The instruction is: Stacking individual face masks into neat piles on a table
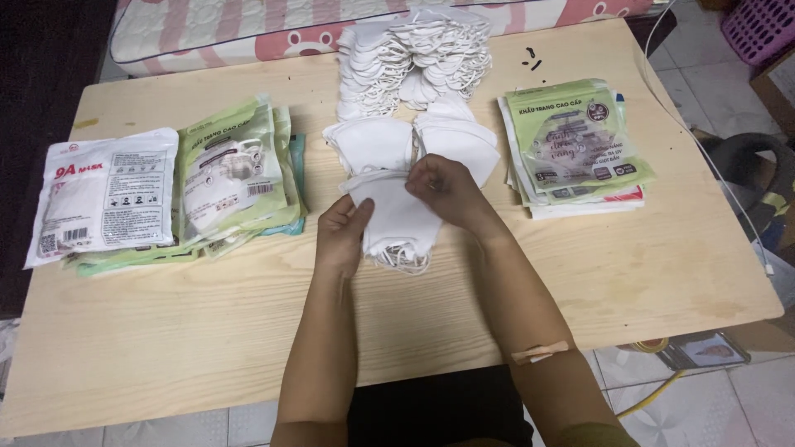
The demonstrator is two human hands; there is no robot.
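Forearms: both reach up from the bottom edge over the pale wooden table [166, 331]; a tan plaster sits on the right forearm
Left hand [339, 232]: fingers curled onto the left edge of a small stack of white masks [397, 219], thumb on top, closed on it
Right hand [447, 192]: fingertips pinched narrow on the top right corner of the same stack, closed on it
Held stack: at table centre, resting on the wood, several folded white masks with ear loops trailing out at the near edge
Loose masks behind: two short white piles [414, 141] lie just beyond the hands, touching the held stack
Big heap [414, 54]: many more white masks piled at the far edge, loops tangled, not yet gathered
Left side: filled packets [190, 186], green-fronted ones fanned out with a white one on the outer left, bulging with masks
Right side: flat green empty pouches [575, 149] in a neat stack, well apart from the hands
Progress, as judged: packing partly done; a fair pile is filled on the left, while the far heap and the stack of flat pouches look largely untouched, so much is left
Beyond table: pink and white mattress [248, 25] along the far side
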